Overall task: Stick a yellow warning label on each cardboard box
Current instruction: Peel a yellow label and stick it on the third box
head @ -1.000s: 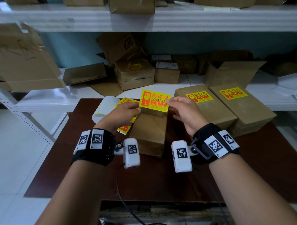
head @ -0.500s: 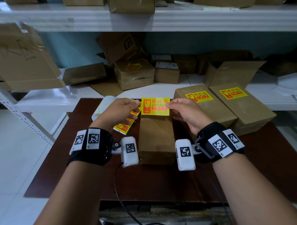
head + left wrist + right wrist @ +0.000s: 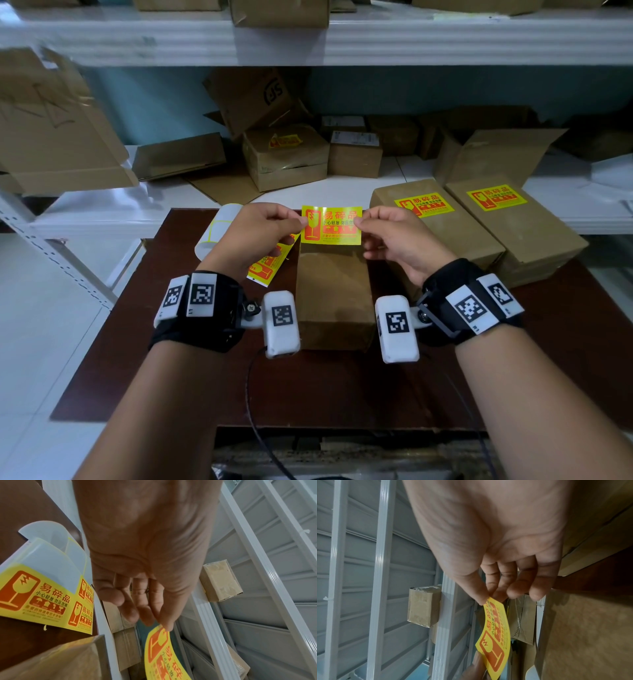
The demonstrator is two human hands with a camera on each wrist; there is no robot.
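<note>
A yellow warning label [image 3: 331, 225] with a red glass symbol hangs stretched between both hands over the far end of a plain cardboard box [image 3: 334, 294] on the brown table. My left hand [image 3: 255, 229] pinches the label's left edge, and my right hand [image 3: 394, 233] pinches its right edge. The left wrist view shows thumb and fingertip on the label [image 3: 159, 654]; the right wrist view shows the same pinch on the label [image 3: 494, 635]. Whether the label touches the box I cannot tell. Two boxes to the right [image 3: 435, 236] [image 3: 513, 229] each carry a yellow label.
A roll of labels [image 3: 219, 226] with a loose strip of yellow labels [image 3: 270, 263] lies left of the box. White shelving [image 3: 102, 219] behind the table [image 3: 205, 394] holds several cardboard boxes and flattened cartons. A cable hangs at the table's near edge.
Both hands have lowered the label from above the box toward its far end and levelled it. The box now lies straight, lengthwise toward me.
</note>
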